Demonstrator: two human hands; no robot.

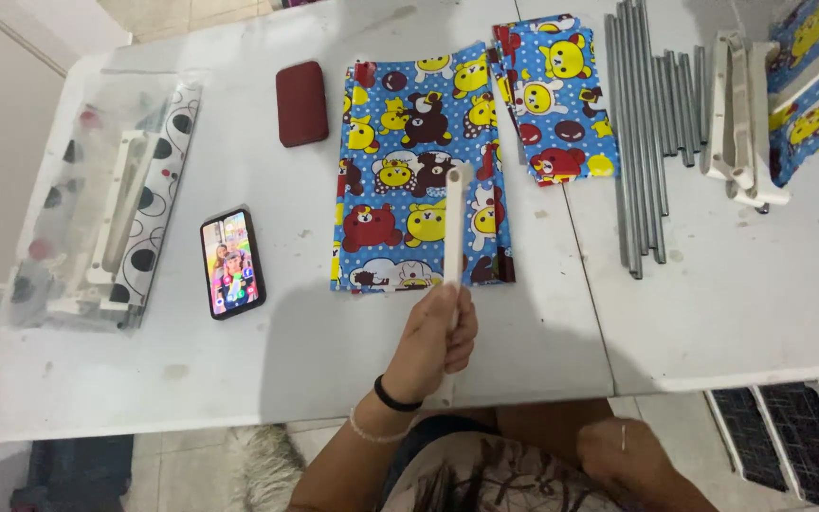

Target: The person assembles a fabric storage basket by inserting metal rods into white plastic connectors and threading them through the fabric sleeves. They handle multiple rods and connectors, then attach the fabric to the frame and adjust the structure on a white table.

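Left hand [440, 338]: clenched round a slim white plastic rod [455, 232], poised above blue cartoon-print sheet [419, 166] spread on white worktop [267, 351]. Right hand [623, 453]: at lap, grip indiscernible.

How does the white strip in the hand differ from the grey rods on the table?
The white strip is a single flat piece, held up at its near end by the left hand over the cartoon-print sheet; the grey rods are many, round and lie loose on the white table. The strip looks shorter than the longest rods. Both are long, slim and point away from the person.
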